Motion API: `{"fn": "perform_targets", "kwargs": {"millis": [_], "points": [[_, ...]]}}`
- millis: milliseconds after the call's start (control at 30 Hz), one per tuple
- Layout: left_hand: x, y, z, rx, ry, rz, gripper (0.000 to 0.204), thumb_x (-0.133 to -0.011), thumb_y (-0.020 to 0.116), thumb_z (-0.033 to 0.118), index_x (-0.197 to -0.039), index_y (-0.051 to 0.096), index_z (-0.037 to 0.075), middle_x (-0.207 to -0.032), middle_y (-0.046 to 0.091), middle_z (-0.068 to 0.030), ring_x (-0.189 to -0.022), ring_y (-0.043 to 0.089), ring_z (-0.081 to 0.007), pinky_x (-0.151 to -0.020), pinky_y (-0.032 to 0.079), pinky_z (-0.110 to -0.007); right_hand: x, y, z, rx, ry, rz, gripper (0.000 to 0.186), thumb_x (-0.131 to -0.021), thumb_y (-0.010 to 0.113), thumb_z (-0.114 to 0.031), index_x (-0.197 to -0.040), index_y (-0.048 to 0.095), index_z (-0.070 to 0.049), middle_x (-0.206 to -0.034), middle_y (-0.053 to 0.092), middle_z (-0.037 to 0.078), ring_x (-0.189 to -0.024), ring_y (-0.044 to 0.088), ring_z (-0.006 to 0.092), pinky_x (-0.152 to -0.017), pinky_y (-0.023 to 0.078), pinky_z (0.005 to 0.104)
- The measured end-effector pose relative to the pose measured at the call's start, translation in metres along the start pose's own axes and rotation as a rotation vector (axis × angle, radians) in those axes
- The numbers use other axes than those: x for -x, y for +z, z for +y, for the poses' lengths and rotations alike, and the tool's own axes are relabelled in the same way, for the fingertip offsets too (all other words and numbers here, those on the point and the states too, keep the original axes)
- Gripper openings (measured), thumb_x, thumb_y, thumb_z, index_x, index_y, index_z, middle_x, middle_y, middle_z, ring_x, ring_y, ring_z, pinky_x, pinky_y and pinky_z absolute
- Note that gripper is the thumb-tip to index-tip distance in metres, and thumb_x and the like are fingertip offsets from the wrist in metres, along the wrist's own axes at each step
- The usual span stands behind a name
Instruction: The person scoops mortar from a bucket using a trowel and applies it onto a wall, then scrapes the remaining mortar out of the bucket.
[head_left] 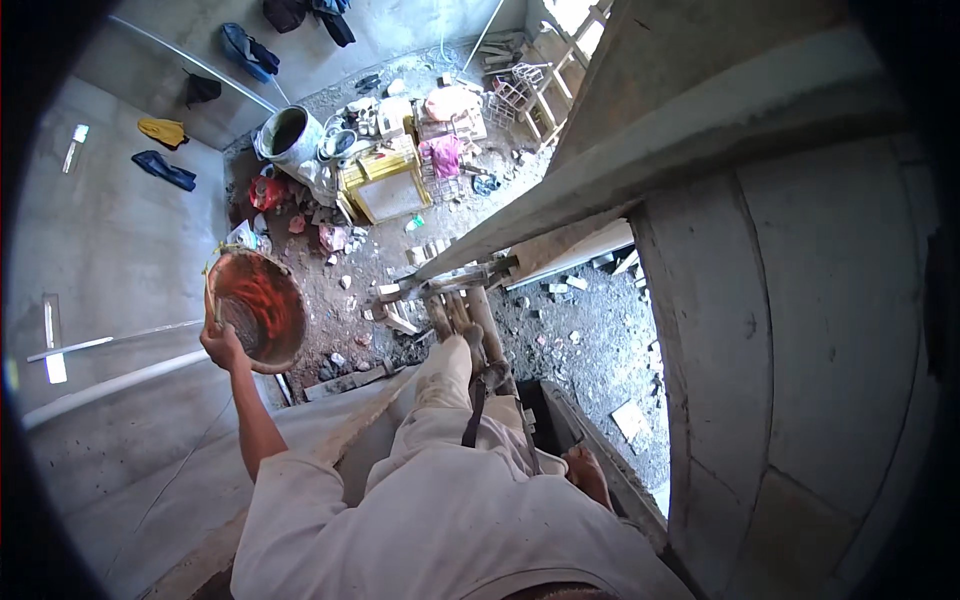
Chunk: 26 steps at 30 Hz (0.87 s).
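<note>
My left hand [224, 346] is closed on the near left side of a bucket [285, 318], at its rim or handle. The bucket hangs out to the left with its mouth facing up toward me, its inside stained orange-red and its bottom grey. Beside my right hip, my right hand [588, 472] looks curled, next to the edge of a narrow ledge [610, 465]. A small thin dark piece shows by its fingers; what it is cannot be made out. Below me, my leg reaches onto wooden poles [480, 320] tied together.
Far below, the rubble-strewn floor holds a large pail [290, 135], a yellow-framed box [390, 190] and a pink cloth [442, 155]. A concrete beam [600, 170] crosses on the right beside a panelled slab [800, 300]. A pale pipe [130, 388] runs along the left wall, and clothes [245, 52] hang behind.
</note>
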<state>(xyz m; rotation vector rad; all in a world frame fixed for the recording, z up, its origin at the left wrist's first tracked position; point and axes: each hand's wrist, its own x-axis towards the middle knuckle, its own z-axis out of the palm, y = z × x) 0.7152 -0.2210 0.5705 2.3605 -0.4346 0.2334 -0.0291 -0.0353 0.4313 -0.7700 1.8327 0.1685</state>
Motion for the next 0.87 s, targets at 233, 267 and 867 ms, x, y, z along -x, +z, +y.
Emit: {"fn": "perform_targets", "kwargs": {"millis": [233,267,867], "points": [[-0.021,0.067,0.030,0.132,-0.207,-0.110,0.035,-0.071,0.065,0.015,-0.105,0.057,0.008,-0.098,0.064,-0.0129,-0.087,0.062,-0.0265,-0.080,0.048,-0.036,0.009,-0.053,-0.001,-0.306,0.169,0.176,0.034,-0.081,0.066,-0.016,-0.108,0.048,-0.008,-0.064,0.053,0.006,-0.047,0.052,0.0167,-0.038,0.043,0.0320],[-0.040,0.087,-0.003,0.323,-0.222,-0.120,0.033,-0.072,0.065,0.016,-0.103,0.057,0.007,-0.091,0.064,-0.0106,-0.079,0.061,-0.0225,-0.075,0.048,-0.033,0.001,-0.055,0.009,-0.244,0.144,0.166,0.037,-0.081,0.066,-0.017,-0.111,0.047,-0.008,-0.064,0.052,0.006,-0.046,0.051,0.0163,-0.037,0.042,0.0313],[-0.110,0.246,-0.021,0.221,-0.739,-0.657,0.032,-0.067,0.063,0.013,-0.097,0.055,0.017,-0.082,0.054,-0.0027,-0.073,0.055,-0.0199,-0.055,0.047,-0.039,0.020,-0.035,-0.155,-0.471,0.317,0.018,0.063,-0.079,0.069,-0.025,-0.131,0.038,-0.010,-0.110,0.056,0.014,-0.085,0.060,0.0245,-0.058,0.051,0.0390]]}}
